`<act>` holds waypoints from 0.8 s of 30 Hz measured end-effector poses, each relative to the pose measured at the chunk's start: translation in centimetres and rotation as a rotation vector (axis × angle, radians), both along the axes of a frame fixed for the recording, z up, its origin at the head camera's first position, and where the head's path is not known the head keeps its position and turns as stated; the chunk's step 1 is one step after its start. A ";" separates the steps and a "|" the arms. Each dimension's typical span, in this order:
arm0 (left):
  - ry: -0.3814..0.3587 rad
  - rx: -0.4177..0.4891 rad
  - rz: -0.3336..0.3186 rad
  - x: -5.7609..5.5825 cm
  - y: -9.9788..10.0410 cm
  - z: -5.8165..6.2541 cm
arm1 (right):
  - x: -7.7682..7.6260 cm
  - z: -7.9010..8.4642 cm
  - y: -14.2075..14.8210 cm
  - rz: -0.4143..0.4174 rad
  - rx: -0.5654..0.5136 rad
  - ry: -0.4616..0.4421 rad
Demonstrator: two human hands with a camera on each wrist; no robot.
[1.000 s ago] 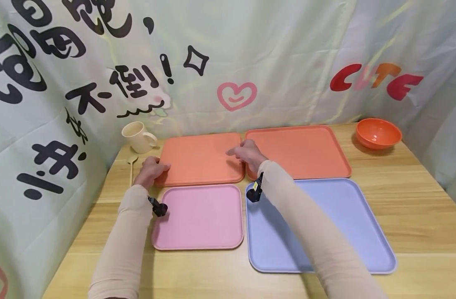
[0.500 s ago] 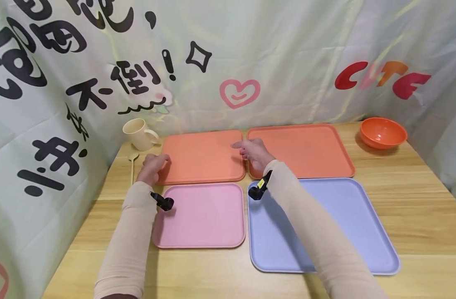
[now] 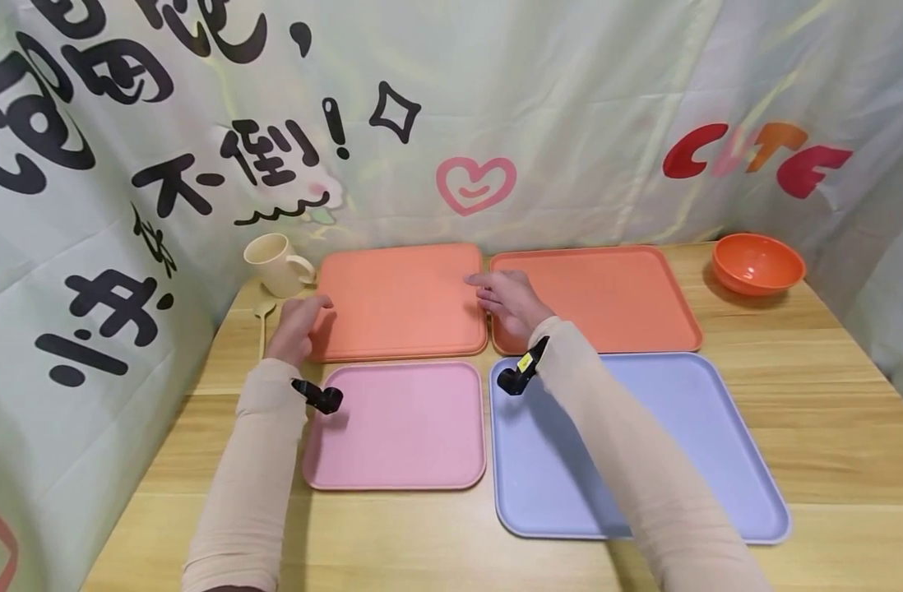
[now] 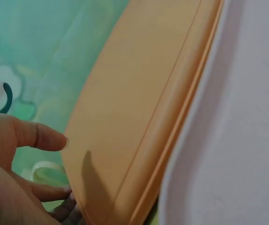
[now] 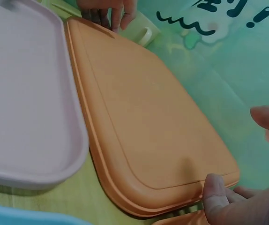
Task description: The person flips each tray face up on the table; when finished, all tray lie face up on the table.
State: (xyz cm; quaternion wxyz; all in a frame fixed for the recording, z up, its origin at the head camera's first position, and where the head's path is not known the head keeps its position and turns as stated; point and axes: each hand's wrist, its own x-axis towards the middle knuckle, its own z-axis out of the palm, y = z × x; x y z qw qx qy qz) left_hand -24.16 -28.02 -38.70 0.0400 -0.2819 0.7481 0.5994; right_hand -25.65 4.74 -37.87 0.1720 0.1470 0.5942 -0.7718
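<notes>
An orange tray (image 3: pixel 400 300) lies at the back left of the table, its smooth underside apparently up and its far edge raised. A second rim line shows along its near side; whether another tray lies beneath I cannot tell. My left hand (image 3: pixel 296 327) holds its left end, fingers (image 4: pixel 71 206) tucked at the edge and thumb over the surface. At the right end my right hand (image 3: pixel 514 300) grips the edge, its thumb (image 5: pixel 214 190) on the rim and index finger stretched out. The fingers under the tray are partly hidden.
A second orange tray (image 3: pixel 599 296) sits right of the first. In front lie a pink tray (image 3: pixel 400 427) and a larger blue tray (image 3: pixel 688 444). A cream mug (image 3: pixel 274 265) and spoon (image 3: pixel 263 316) stand left; an orange bowl (image 3: pixel 758 263) is back right. Printed cloth (image 3: pixel 570 123) hangs behind.
The far edge of the left orange tray has risen toward the cloth. My right hand has shifted slightly right along with its end; the left hand has moved slightly up.
</notes>
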 end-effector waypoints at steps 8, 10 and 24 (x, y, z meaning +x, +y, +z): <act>0.060 0.067 0.026 0.2 0.8 1.5 | 0.0 1.2 0.3 -0.024 -0.050 0.048; 0.055 0.094 0.032 0.3 0.9 1.8 | 0.1 1.4 0.4 -0.029 -0.071 0.070; 0.108 0.293 0.083 1.2 1.2 4.4 | 1.2 3.5 0.4 0.005 -0.107 0.179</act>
